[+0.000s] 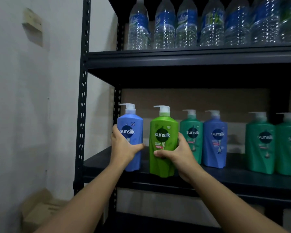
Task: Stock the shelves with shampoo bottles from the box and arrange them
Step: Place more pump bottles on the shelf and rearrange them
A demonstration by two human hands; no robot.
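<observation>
Shampoo bottles stand in a row on the middle shelf (225, 175) of a dark metal rack, and two of them are in hand at the shelf's left end. The left hand (123, 147) grips the blue bottle (130, 132) round its lower body, thumb across the front, close to the left front corner of the shelf. Just beside it the right hand (175, 153) grasps the light green bottle (164, 142) the same way, fingers curled round the right side and thumb on the front; its base sits at or just over the front edge, and I cannot tell whether either base rests fully on the shelf. These bottles look like stiff, smooth plastic, and if full they are probably fairly heavy, with a tall pump head that makes them a little top-heavy. A hold round the wide body, low down as here, seems the safest one; the slim pump neck would likely twist or slip. Further right stand a dark green bottle (191, 137) touching a second blue bottle (216, 140), then a gap, then two more dark green bottles (260, 143) near the right edge of the view. That makes six shampoo bottles in sight: two blue, one light green, three dark green. On the shelf above, seven clear water bottles (186, 26) show at least in part. A cardboard box (40, 211) lies on the floor at the lower left.
</observation>
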